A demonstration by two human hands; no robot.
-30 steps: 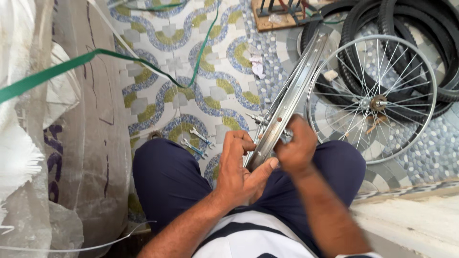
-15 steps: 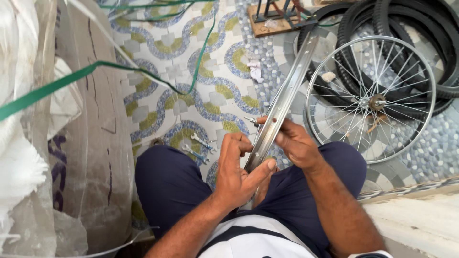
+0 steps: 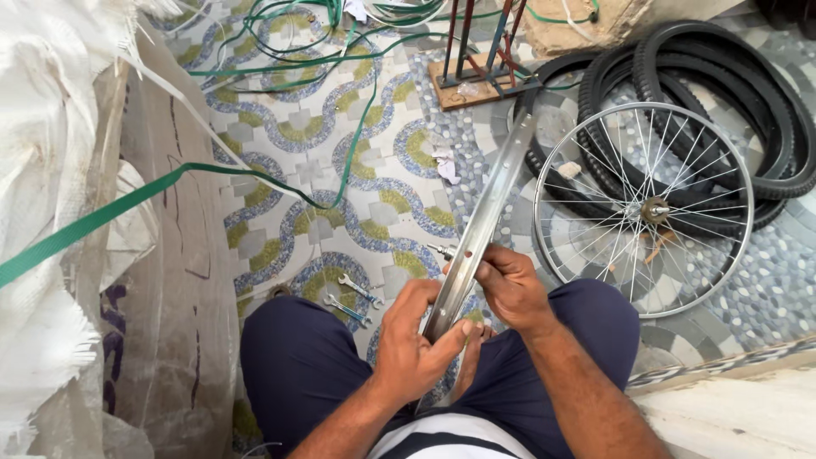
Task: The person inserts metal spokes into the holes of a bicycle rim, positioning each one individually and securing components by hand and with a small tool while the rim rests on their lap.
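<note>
Hands [image 3: 416, 344] [image 3: 510, 285] gripping silver rim [image 3: 480, 225], white sacks [image 3: 51, 212] left

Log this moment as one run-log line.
left hand: grips bare silver metal wheel rim | right hand: grips rim higher up | nearby: spoked silver wheel, two small spanners on patterned tile floor

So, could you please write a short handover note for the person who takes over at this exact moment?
Left hand: gripping the lower part of the bare metal wheel rim, thumb pressed on its edge.
Right hand: fingers resting on the rim just above the left hand.
The rim stands tilted between the knees, its upper end over the tiled floor.
A spoked wheel lies flat to the right, over black tyres.
Two small spanners lie on the floor by the left knee.
Done: no spokes show on the held rim.
Left: cannot tell from this view.
</note>
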